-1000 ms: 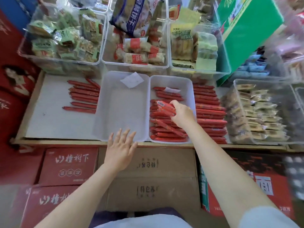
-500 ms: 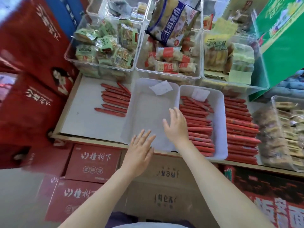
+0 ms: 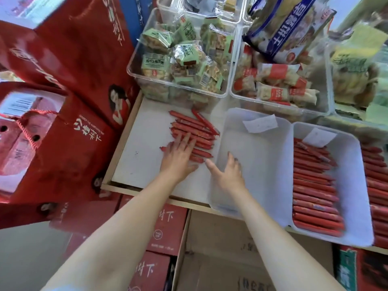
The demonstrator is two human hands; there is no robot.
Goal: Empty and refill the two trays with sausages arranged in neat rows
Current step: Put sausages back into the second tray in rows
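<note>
Rightmost sausage row (image 3: 378, 198) cut off by frame edge. Left hand (image 3: 178, 156) flat, fingers spread, pressing loose sausages (image 3: 195, 127) on table (image 3: 134, 156). Right hand (image 3: 227, 173) open, holding nothing, over empty tray (image 3: 262, 160); filled tray (image 3: 354, 185) beside.

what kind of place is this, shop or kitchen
Most likely a small shop or its stockroom, not a kitchen. Clear bins hold wrapped snacks, red cartons are stacked beside and under the shelf, and loose sausages lie by a white tray.
</note>
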